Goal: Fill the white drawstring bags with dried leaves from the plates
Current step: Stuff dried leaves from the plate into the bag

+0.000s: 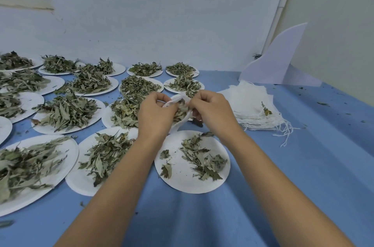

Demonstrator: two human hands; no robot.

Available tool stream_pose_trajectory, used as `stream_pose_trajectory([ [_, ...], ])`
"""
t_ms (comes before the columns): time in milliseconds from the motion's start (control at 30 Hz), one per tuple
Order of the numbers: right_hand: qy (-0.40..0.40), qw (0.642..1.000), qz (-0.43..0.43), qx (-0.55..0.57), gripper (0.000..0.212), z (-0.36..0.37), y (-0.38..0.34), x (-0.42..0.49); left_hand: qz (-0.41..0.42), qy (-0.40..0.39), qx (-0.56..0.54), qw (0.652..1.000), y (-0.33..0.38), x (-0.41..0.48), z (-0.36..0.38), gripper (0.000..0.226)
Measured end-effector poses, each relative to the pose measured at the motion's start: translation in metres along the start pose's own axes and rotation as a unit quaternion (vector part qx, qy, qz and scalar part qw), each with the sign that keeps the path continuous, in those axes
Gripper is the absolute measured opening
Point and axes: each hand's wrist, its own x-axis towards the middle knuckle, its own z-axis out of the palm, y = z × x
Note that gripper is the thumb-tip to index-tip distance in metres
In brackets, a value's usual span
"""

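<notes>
Although it looks like nothing much, the white drawstring bag (175, 101) is thin, floppy gauze. I'd judge it weighs next to nothing and has no shape of its own, so the sensible place to hold it is the hem of the mouth. That is where the hands have it. The left hand (155, 112) has its fingers curled, pinching one side of the rim, and the right hand (211, 111) pinches the other side likewise, with dried leaves (181, 110) showing in the opening between them. The bag hangs above the middle of the table (283, 186), just beyond the nearest plate (182, 187), which holds only a thin scatter. Those leaves look brittle and light, likely to crumble or spill if squeezed. A stack of empty bags (253, 103) lies toward the table's right edge.
</notes>
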Motion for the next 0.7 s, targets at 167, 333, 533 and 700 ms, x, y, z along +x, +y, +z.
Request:
stream_pose_trajectory([
  [167,0.008,0.999,0.042,0.031,0.017,-0.006,0.007,0.002,-0.107,-0.11,-0.131,0.979,0.009,0.002,0.0,0.007],
  [333,0.012,0.998,0.051,0.026,0.013,-0.005,0.011,0.004,-0.077,-0.168,-0.069,0.98,0.004,0.004,-0.004,0.017],
  [533,0.003,0.999,0.034,0.02,0.013,-0.003,0.006,0.001,0.017,-0.138,0.018,0.99,-0.004,0.0,-0.001,0.02],
  [700,-0.094,0.994,-0.006,0.059,0.033,-0.001,0.0,-0.003,0.138,-0.042,0.186,0.972,-0.006,-0.005,0.0,0.029],
])
